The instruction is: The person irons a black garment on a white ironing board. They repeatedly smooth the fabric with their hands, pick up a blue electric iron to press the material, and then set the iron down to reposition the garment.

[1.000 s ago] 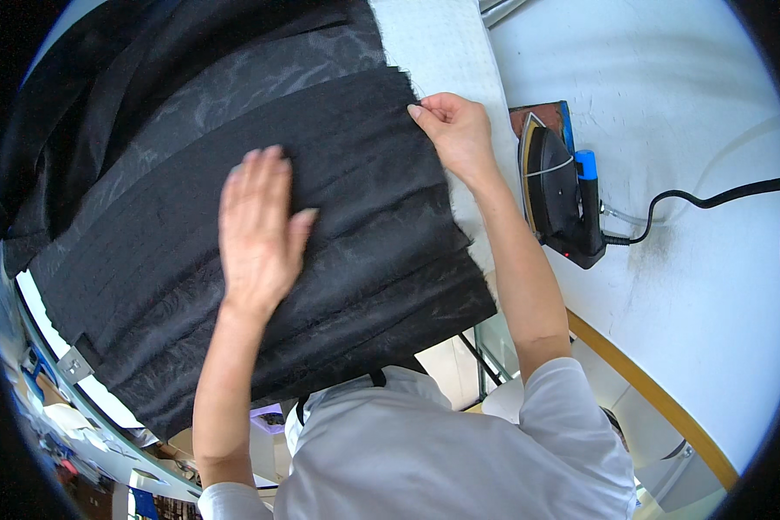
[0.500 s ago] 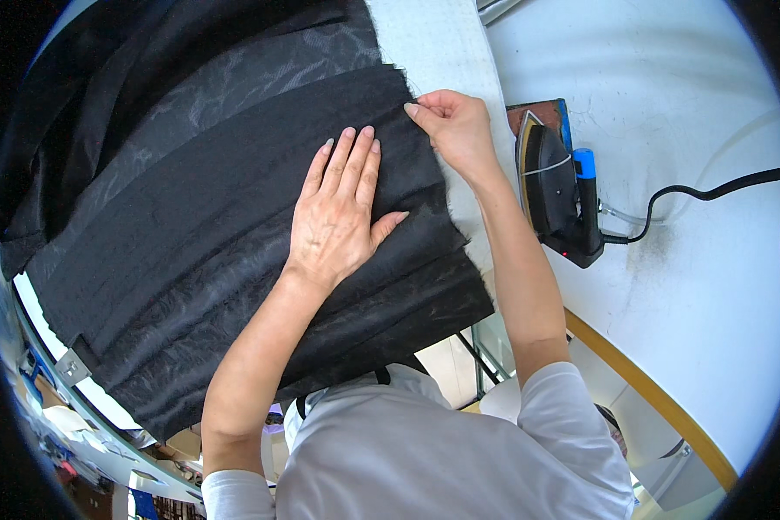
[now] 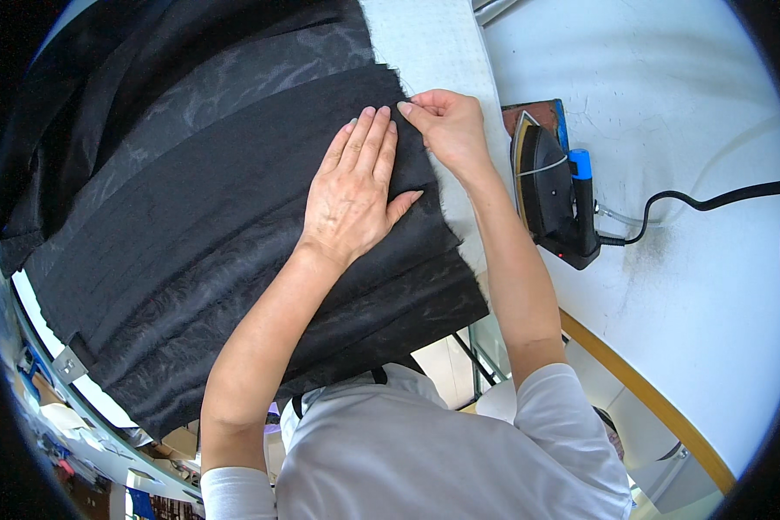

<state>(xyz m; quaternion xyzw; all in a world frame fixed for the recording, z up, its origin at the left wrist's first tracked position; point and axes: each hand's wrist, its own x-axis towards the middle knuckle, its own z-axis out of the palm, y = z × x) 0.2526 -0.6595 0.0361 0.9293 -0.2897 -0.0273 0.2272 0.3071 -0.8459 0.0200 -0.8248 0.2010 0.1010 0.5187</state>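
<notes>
Moved along the black, faintly patterned cloth [image 3: 208,208], laid over the white counter [image 3: 442,43]: left hand [image 3: 351,204], nearer the right, flat, fingers together, thumb spread. Right hand [image 3: 451,130]: pinching cloth's frayed edge. Beyond: blue-capped black iron [image 3: 555,191].

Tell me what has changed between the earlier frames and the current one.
The left hand, laid flat, has slid rightward and slightly away from the body across the black fabric, ending close to the right hand. Nothing was newly grasped or released: the right hand still pinches the fabric's edge, and the corded iron stays put.
</notes>
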